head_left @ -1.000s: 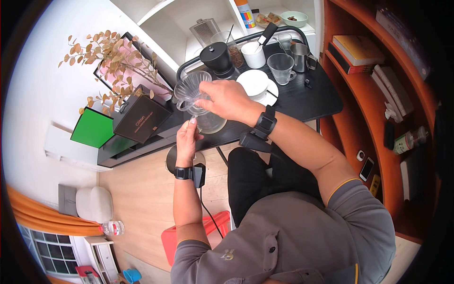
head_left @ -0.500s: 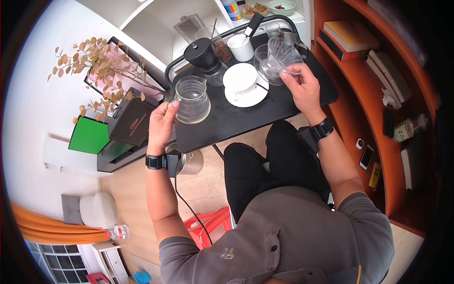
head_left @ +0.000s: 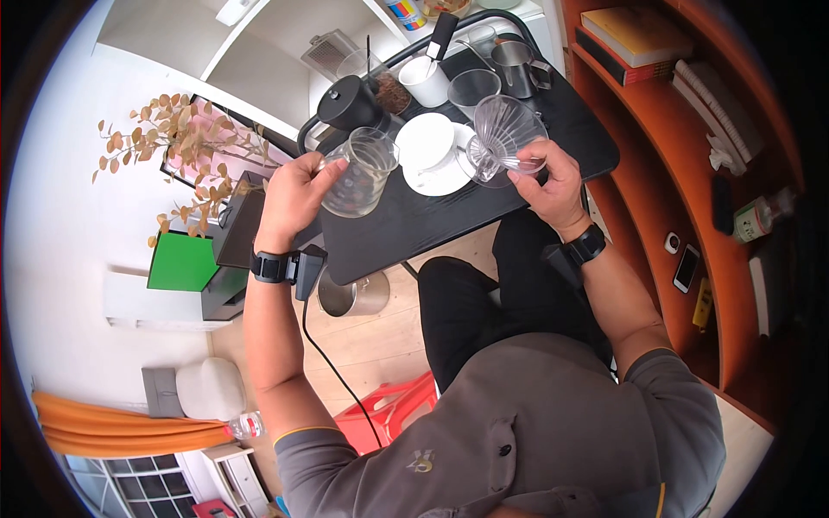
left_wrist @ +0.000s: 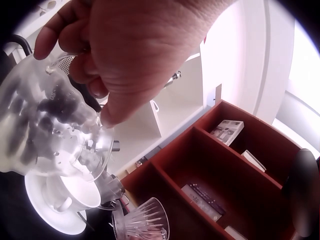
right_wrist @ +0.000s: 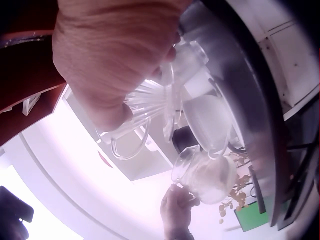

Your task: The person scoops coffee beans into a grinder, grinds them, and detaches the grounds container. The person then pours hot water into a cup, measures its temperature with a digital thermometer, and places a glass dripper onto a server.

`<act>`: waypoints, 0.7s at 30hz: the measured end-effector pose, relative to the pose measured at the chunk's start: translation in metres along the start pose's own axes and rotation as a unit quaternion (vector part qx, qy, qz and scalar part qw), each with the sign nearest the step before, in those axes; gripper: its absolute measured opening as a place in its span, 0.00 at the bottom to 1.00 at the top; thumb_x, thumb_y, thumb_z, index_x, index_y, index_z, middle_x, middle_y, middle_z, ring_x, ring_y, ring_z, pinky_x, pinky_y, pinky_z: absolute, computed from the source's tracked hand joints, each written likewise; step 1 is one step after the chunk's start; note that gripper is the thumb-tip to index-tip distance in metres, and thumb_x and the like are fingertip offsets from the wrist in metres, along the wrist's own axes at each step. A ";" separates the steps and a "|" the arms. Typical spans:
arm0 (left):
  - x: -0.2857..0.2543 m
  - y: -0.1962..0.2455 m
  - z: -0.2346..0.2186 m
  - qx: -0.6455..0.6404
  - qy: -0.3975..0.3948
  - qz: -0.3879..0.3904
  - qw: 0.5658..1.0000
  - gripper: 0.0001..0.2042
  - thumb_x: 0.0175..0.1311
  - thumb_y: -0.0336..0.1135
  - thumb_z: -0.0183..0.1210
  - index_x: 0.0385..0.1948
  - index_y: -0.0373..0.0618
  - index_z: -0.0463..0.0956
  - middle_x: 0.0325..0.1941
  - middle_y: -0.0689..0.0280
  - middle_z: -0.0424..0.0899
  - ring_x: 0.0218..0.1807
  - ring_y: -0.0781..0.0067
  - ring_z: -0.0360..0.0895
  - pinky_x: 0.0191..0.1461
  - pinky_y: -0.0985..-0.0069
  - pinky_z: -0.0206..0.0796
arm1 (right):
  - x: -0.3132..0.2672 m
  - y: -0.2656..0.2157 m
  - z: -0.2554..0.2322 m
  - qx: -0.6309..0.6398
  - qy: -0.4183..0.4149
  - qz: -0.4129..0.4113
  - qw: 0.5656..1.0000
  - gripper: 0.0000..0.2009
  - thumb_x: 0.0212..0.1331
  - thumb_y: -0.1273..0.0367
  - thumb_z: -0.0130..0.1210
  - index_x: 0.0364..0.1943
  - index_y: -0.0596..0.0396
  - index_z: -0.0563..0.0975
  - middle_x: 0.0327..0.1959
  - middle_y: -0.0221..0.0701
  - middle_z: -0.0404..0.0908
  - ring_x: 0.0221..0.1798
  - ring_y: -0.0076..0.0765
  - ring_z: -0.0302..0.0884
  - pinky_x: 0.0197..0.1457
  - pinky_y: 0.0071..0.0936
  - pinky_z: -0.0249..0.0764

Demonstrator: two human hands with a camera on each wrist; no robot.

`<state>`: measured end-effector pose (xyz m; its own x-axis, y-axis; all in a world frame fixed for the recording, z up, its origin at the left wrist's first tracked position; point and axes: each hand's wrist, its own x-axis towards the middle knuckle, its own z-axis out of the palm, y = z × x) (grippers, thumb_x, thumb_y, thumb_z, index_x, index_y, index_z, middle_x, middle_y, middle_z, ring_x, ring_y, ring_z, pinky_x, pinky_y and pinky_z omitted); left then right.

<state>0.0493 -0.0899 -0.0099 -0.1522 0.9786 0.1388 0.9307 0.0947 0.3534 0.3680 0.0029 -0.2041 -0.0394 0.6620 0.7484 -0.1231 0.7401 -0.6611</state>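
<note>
My left hand [head_left: 298, 194] grips the handle of a clear glass coffee server [head_left: 361, 177], tilted with its mouth toward the right. Water drops cling inside the server's glass in the left wrist view. In my right hand [head_left: 553, 186] a clear ribbed coffee dripper [head_left: 511, 125] is pinched at its side, leaning, with its wide mouth up and to the right. Between the two lies a white cup [head_left: 426, 138] on a white saucer [head_left: 447, 184]. The dripper's base overlaps the saucer's right edge in the head view.
On the black table [head_left: 380, 246] behind stand a black-topped grinder [head_left: 348, 104], a glass of coffee beans [head_left: 393, 93], a white mug [head_left: 425, 84], a glass cup [head_left: 473, 91] and a metal pitcher [head_left: 515, 69]. A brown bookshelf [head_left: 622, 129] borders the right. A metal bin [head_left: 356, 296] stands below.
My right hand has lifted the dripper off the server and carried it to the right, then slightly back. My left hand has tipped the server to the right.
</note>
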 end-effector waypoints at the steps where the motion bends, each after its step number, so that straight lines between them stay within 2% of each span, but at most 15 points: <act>1: 0.003 0.005 -0.001 0.043 -0.007 0.002 0.999 0.25 0.67 0.53 0.64 0.21 0.38 0.72 0.15 0.61 0.69 0.21 0.67 0.65 0.29 0.66 0.62 | -0.003 0.002 -0.001 0.004 -0.001 0.010 1.000 0.12 0.49 0.75 0.69 0.38 0.58 0.79 0.31 0.27 0.80 0.29 0.18 0.76 0.31 0.18 0.72; 2: 0.006 0.011 -0.002 0.085 -0.013 0.004 0.996 0.25 0.67 0.54 0.64 0.22 0.38 0.74 0.15 0.58 0.72 0.20 0.61 0.68 0.30 0.64 0.64 | -0.004 0.004 -0.002 0.004 0.001 0.012 1.000 0.12 0.49 0.75 0.69 0.38 0.58 0.79 0.31 0.27 0.80 0.29 0.18 0.76 0.31 0.18 0.72; 3: 0.009 0.016 -0.003 0.087 -0.015 0.005 0.996 0.25 0.67 0.54 0.64 0.22 0.38 0.74 0.15 0.58 0.72 0.20 0.61 0.68 0.30 0.64 0.64 | -0.005 0.006 -0.002 0.003 0.000 0.016 1.000 0.12 0.50 0.75 0.69 0.38 0.58 0.79 0.31 0.27 0.80 0.29 0.18 0.75 0.31 0.18 0.72; 5: 0.013 0.025 -0.004 0.154 -0.029 0.023 0.987 0.25 0.67 0.56 0.62 0.23 0.39 0.77 0.17 0.53 0.76 0.24 0.49 0.75 0.31 0.59 0.67 | -0.007 0.008 -0.004 0.003 0.000 0.024 1.000 0.12 0.50 0.75 0.69 0.38 0.58 0.79 0.31 0.27 0.80 0.28 0.18 0.75 0.31 0.18 0.71; 8: 0.021 0.036 -0.005 0.216 -0.034 0.061 0.974 0.24 0.67 0.56 0.61 0.23 0.41 0.78 0.20 0.52 0.79 0.29 0.45 0.79 0.33 0.56 0.69 | -0.005 0.007 -0.003 0.000 -0.014 0.025 1.000 0.12 0.49 0.75 0.69 0.37 0.57 0.79 0.30 0.27 0.79 0.26 0.18 0.73 0.30 0.18 0.70; 13: 0.032 0.046 -0.007 0.263 -0.054 0.085 0.960 0.24 0.67 0.57 0.60 0.24 0.43 0.79 0.21 0.53 0.80 0.31 0.45 0.81 0.35 0.55 0.71 | -0.004 0.006 -0.004 -0.005 -0.014 0.016 1.000 0.11 0.48 0.74 0.69 0.35 0.55 0.79 0.28 0.27 0.77 0.23 0.21 0.70 0.27 0.20 0.68; 21: 0.037 0.063 -0.009 0.295 -0.075 0.091 0.948 0.23 0.67 0.57 0.60 0.24 0.44 0.80 0.20 0.55 0.81 0.30 0.47 0.81 0.35 0.55 0.71 | -0.003 0.006 -0.004 -0.005 -0.016 0.017 1.000 0.11 0.48 0.73 0.70 0.34 0.55 0.78 0.28 0.28 0.77 0.22 0.22 0.70 0.26 0.21 0.68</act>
<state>0.0990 -0.0490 0.0256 0.0367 0.9993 -0.0010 0.9679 -0.0358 -0.2487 0.3717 0.0056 -0.2105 -0.0754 0.6834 0.7261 -0.1102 0.7180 -0.6873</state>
